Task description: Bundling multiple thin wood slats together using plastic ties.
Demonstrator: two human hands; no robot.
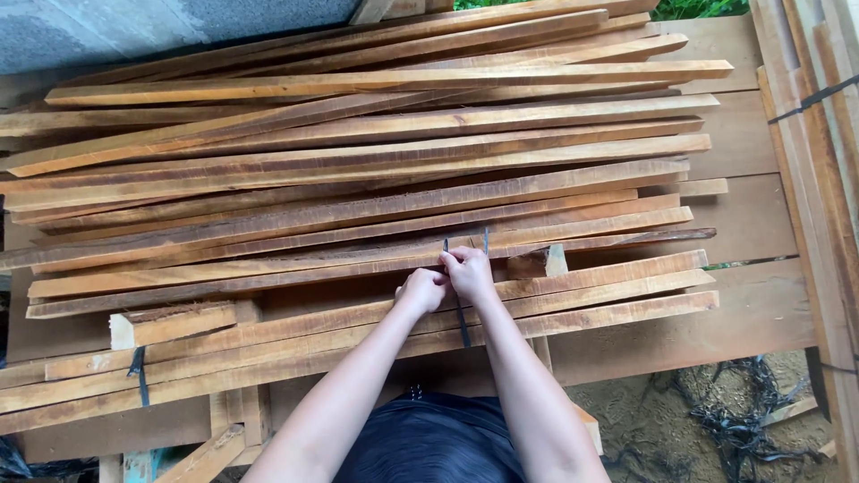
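Both hands together at the near middle of a wide stack of long rough-sawn wooden slats. Left hand curled shut on a dark plastic strap, right hand closed on the same strap just beside it, fingers pinching where two strap ends stick up. Strap running down over the near slats toward the body, apparently looped round a few slats to bind them. Slats resting crosswise on broad planks. Short wood block just right of the hands. Another dark strap near left. Tangled loose strapping on the ground, near right.
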